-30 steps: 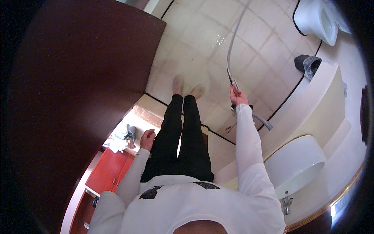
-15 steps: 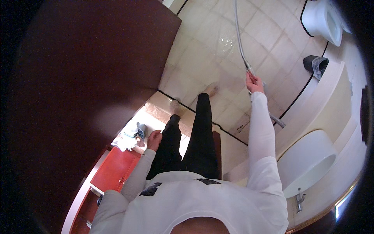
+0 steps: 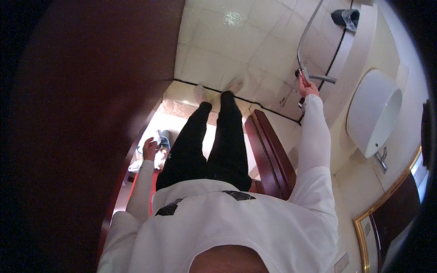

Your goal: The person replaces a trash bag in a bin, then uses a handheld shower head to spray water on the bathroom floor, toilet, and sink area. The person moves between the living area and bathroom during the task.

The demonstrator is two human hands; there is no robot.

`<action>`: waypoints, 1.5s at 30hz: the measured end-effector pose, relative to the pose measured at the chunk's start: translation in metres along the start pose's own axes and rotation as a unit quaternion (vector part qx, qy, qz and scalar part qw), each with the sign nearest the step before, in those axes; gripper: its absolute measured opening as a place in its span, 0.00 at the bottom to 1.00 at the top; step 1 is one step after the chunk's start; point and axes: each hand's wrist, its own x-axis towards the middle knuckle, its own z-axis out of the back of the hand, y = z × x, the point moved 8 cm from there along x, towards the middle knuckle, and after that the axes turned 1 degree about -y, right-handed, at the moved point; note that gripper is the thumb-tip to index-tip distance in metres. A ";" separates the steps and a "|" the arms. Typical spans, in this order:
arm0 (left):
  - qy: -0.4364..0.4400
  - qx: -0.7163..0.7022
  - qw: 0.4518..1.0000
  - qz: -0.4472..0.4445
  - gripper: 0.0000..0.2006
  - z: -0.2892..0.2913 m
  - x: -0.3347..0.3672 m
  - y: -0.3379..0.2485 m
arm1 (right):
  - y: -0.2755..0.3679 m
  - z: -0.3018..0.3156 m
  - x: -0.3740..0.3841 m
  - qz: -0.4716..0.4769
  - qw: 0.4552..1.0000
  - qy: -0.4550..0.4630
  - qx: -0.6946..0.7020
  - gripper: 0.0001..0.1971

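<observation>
My right hand (image 3: 309, 88) is stretched forward, its fingers closed round the handle of a hand shower (image 3: 304, 73). A flexible silver hose (image 3: 301, 43) runs from the handle up to the top edge of the view. The sprayer's far end is partly hidden by my hand. Just beyond it, a grey drain pipe (image 3: 324, 79) reaches the tiled floor (image 3: 214, 50). On the other side, my left hand (image 3: 150, 148) hangs low with loosely bent fingers apart, and nothing shows in it. Behind it lie a grey-blue container and some pale cloth-like items, too blurred to name.
A large dark red door (image 3: 91, 91) fills the left side. A white washbasin (image 3: 373, 113) with a metal tap (image 3: 381, 159) is at the right, near a gold-framed mirror (image 3: 364, 227). A lined black bin (image 3: 344, 19) stands far right. A raised doorstep (image 3: 182, 98) lies under my feet.
My view has shifted right and back; the toilet has left it. My feet are now at the doorstep. The right hand still holds the hand shower, now beside the drain pipe.
</observation>
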 end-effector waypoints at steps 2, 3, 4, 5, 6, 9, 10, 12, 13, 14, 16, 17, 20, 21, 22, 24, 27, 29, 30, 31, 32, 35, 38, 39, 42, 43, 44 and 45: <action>-0.075 -0.042 0.994 0.068 0.24 0.019 -0.021 -0.006 | -0.020 -0.016 -0.033 -0.170 0.924 -0.060 0.337 0.11; -0.118 -0.070 0.986 0.093 0.28 0.028 -0.031 -0.004 | -0.021 -0.026 -0.051 -0.199 0.897 -0.076 0.388 0.11; -0.139 -0.116 0.979 0.090 0.30 0.034 -0.043 -0.015 | -0.024 -0.039 -0.070 -0.226 0.865 -0.090 0.440 0.10; -0.160 -0.163 0.970 0.087 0.31 0.038 -0.053 -0.018 | -0.027 -0.047 -0.081 -0.253 0.829 -0.102 0.488 0.10; -0.149 -0.198 0.967 0.064 0.31 0.054 -0.050 -0.007 | -0.034 -0.041 -0.081 -0.250 0.862 -0.112 0.426 0.11; -0.138 -0.310 0.939 0.051 0.29 0.052 -0.086 -0.032 | -0.048 -0.061 -0.081 -0.223 0.880 -0.059 0.416 0.13; -0.150 -0.336 0.930 0.026 0.27 0.052 -0.097 -0.038 | -0.056 -0.073 -0.084 -0.259 0.816 -0.088 0.509 0.15; -0.193 -0.367 0.910 -0.021 0.24 0.055 -0.118 -0.056 | -0.068 -0.099 -0.074 -0.294 0.815 -0.040 0.498 0.14; -0.213 -0.418 0.882 -0.043 0.23 0.059 -0.129 -0.071 | -0.071 -0.116 -0.073 -0.310 0.813 -0.015 0.493 0.14; -0.203 -0.379 0.899 -0.080 0.23 0.072 -0.132 -0.078 | -0.075 -0.135 -0.071 -0.319 0.805 -0.001 0.500 0.14; -0.191 -0.378 0.899 -0.113 0.22 0.085 -0.147 -0.082 | -0.075 -0.175 -0.083 -0.347 0.787 0.029 0.510 0.14; -0.184 -0.419 0.882 -0.111 0.21 0.088 -0.152 -0.081 | -0.072 -0.188 -0.094 -0.355 0.783 0.043 0.510 0.14; -0.149 -0.511 0.838 -0.120 0.18 0.086 -0.152 -0.093 | -0.071 -0.233 -0.111 -0.359 0.786 0.078 0.497 0.13; -0.132 -0.535 0.825 -0.121 0.17 0.089 -0.148 -0.094 | -0.082 -0.239 -0.116 -0.371 0.778 0.073 0.502 0.13; -0.136 -0.529 0.829 -0.126 0.15 0.093 -0.145 -0.092 | -0.090 -0.241 -0.117 -0.383 0.770 0.072 0.506 0.13; -0.129 -0.509 0.836 -0.160 0.15 0.095 -0.144 -0.092 | -0.101 -0.238 -0.116 -0.405 0.754 0.071 0.512 0.14; -0.132 -0.494 0.842 -0.171 0.14 0.094 -0.142 -0.095 | -0.103 -0.220 -0.096 -0.379 0.785 0.047 0.487 0.14; -0.144 -0.490 0.843 -0.171 0.15 0.088 -0.143 -0.105 | -0.098 -0.191 -0.076 -0.286 0.864 0.010 0.415 0.14; -0.133 -0.495 0.844 -0.160 0.15 0.100 -0.135 -0.096 | -0.097 -0.163 -0.069 -0.239 0.896 -0.018 0.373 0.14; -0.118 -0.502 0.845 -0.143 0.16 0.102 -0.131 -0.089 | -0.094 -0.125 -0.061 -0.188 0.925 -0.050 0.325 0.15; -0.127 -0.500 0.842 -0.157 0.17 0.106 -0.131 -0.087 | -0.099 -0.104 -0.051 -0.251 0.883 -0.043 0.394 0.15; -0.143 -0.500 0.840 -0.155 0.21 0.098 -0.137 -0.095 | -0.086 -0.060 -0.051 -0.276 0.834 -0.121 0.463 0.14; -0.148 -0.468 0.857 -0.158 0.24 0.105 -0.137 -0.098 | -0.062 -0.024 -0.048 -0.123 0.980 -0.108 0.112 0.15; -0.158 -0.470 0.855 -0.155 0.25 0.100 -0.142 -0.105 | -0.049 -0.017 -0.052 -0.055 0.985 -0.094 -0.134 0.16; -0.172 -0.484 0.845 -0.149 0.27 0.107 -0.143 -0.096 | -0.010 -0.027 -0.091 0.042 0.790 -0.143 -0.595 0.19; -0.168 -0.475 0.850 -0.152 0.28 0.105 -0.146 -0.098 | -0.006 -0.029 -0.098 0.046 0.760 -0.154 -0.629 0.21; -0.164 -0.467 0.855 -0.155 0.29 0.103 -0.149 -0.101 | -0.004 -0.033 -0.104 0.050 0.741 -0.162 -0.650 0.22; -0.160 -0.454 0.862 -0.159 0.29 0.100 -0.152 -0.107 | -0.014 -0.023 -0.089 0.048 0.742 -0.158 -0.649 0.21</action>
